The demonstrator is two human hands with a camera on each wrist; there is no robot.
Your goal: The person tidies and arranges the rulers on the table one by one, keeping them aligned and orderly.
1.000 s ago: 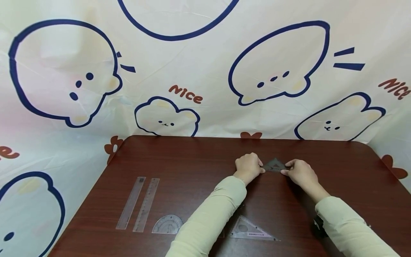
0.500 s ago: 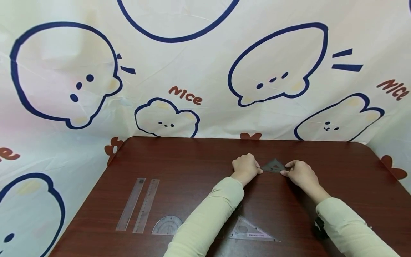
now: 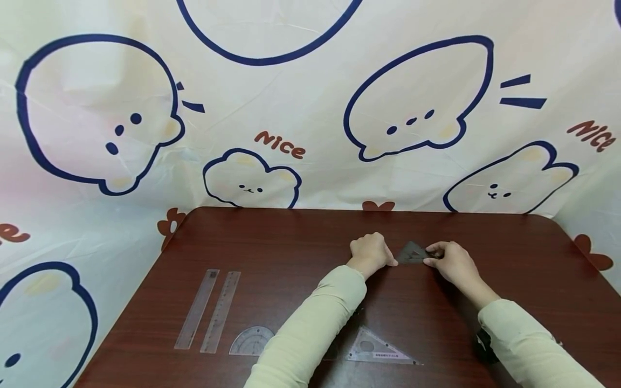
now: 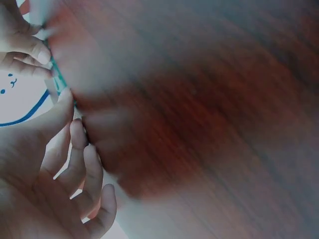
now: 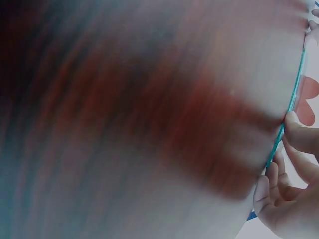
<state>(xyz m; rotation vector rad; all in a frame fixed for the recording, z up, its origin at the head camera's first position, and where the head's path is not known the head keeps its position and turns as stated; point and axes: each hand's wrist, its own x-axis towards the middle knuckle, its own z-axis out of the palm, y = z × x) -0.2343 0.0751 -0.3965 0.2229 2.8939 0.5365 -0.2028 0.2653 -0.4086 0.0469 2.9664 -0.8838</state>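
Observation:
My two hands meet a small, dark see-through set square (image 3: 411, 253) near the far side of the table. Thumb and fingers of my right hand (image 3: 453, 261) pinch its right corner. My left hand (image 3: 371, 253) holds the lower left corner at the fingertips. The left wrist view has the left hand (image 4: 45, 154) with its thumb on the greenish edge of the set square (image 4: 58, 75) and the other fingers bent beside it. In the right wrist view, the right hand (image 5: 294, 184) pinches the same long edge, which shows as a thin teal line.
On the brown table (image 3: 291, 237), two clear rulers (image 3: 198, 308) lie side by side at the left. A clear protractor (image 3: 251, 341) is partly covered by my left sleeve. Nearer me lies a clear set square (image 3: 380, 347). A patterned cloth (image 3: 320, 97) hangs behind the table.
The dark set square has turned a little, its peak shifting left and its left corner dropping toward me. My left hand has shifted slightly left; the right hand stays nearly in place.

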